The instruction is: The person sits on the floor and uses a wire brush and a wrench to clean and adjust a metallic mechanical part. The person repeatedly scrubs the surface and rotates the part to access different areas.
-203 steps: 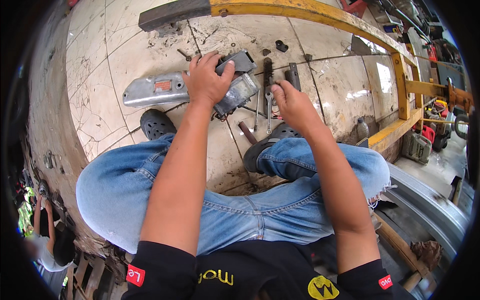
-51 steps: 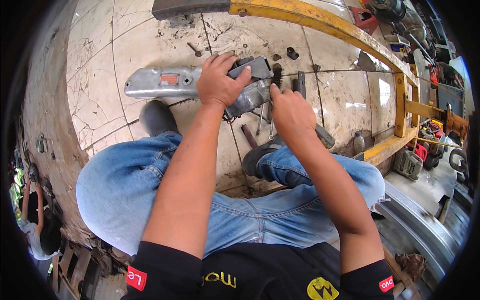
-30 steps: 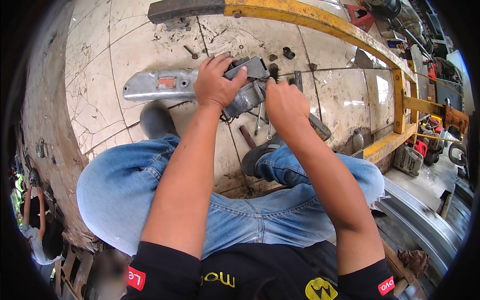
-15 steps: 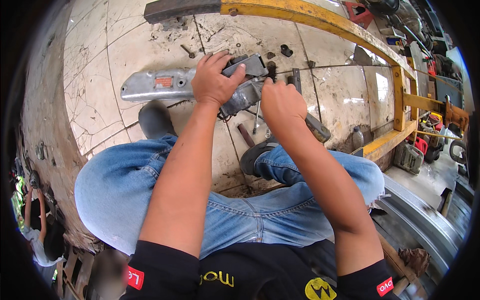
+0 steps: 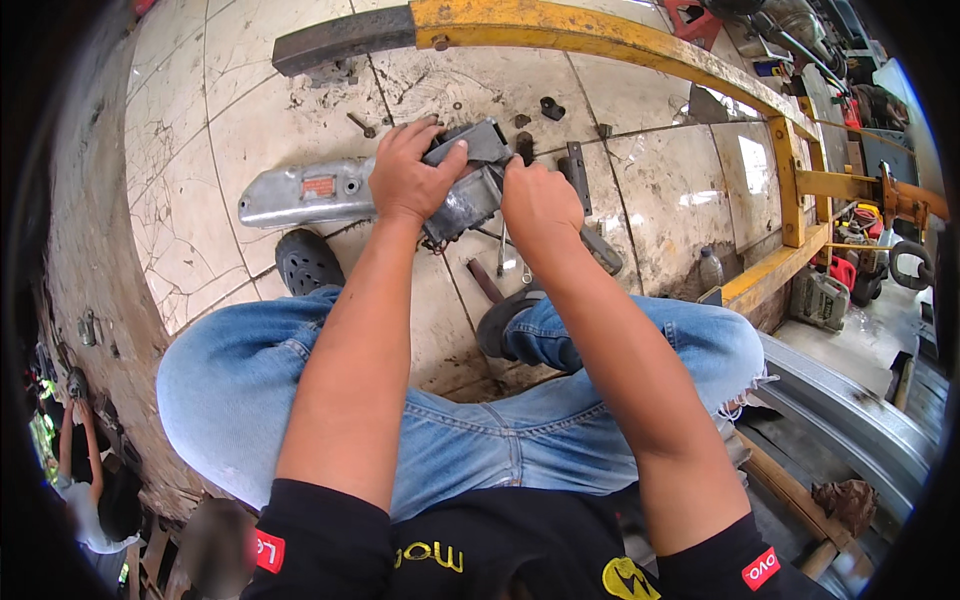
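Note:
My left hand (image 5: 410, 176) presses and grips a grey metal housing (image 5: 464, 207) with a dark open-ended box section (image 5: 468, 140) at its top. My right hand (image 5: 542, 205) is closed at the housing's right side, its fingertips on a slim grey piece, probably a tool, that is mostly hidden. A long silver cover (image 5: 290, 198) with an orange label lies to the left, partly behind my left hand. Just past my right fingertips is a dark bristle brush (image 5: 525, 148). A flat dark bar (image 5: 578, 178), a wrench (image 5: 505, 255) and a brown rod (image 5: 484, 280) lie nearby.
A yellow steel frame (image 5: 560, 30) spans the back and right. A bolt (image 5: 362, 125) and small dark parts (image 5: 552, 107) lie on the tiles. Beside the frame are a bottle (image 5: 710, 267) and jerrycans (image 5: 818, 295). Another person (image 5: 100, 510) works at the far left.
Both hands and the parts appear further left as the view has shifted. Compared with the oldest frame, my right hand has moved from above the wrenches onto the housing's right side.

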{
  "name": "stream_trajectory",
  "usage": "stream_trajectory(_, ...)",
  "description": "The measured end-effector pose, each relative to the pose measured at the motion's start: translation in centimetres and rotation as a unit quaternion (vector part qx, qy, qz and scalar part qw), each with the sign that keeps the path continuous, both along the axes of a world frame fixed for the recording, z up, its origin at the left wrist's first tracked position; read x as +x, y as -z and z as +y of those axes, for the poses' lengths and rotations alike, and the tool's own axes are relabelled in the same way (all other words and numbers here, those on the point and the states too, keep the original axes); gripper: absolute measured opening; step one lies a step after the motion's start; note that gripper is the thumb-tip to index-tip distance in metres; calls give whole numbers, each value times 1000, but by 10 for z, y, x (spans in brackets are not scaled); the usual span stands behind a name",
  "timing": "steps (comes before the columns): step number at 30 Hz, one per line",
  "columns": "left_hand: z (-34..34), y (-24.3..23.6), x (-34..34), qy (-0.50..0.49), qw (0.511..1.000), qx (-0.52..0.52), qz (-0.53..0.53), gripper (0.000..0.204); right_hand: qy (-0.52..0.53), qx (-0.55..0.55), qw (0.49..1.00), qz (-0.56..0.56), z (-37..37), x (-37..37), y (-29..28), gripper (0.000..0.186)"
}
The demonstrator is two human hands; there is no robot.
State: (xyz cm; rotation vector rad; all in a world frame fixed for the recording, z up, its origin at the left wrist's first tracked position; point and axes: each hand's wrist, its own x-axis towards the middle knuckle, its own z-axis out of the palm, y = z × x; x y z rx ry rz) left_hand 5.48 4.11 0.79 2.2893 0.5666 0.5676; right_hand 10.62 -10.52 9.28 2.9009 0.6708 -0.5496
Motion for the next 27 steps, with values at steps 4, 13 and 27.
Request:
stream_trajectory(4,0,-2,-1,12,1000,-7,-2,42,10,42,996,77,-18,9,-12,22)
stream_trajectory(13,18,-4,17,116,993,-1,7,37,344,420,786,296,-93,-14,12,61)
stream_trajectory(27,17,-16,19,67,991,5,116,51,331,539,711,307,-34,40,20,100)
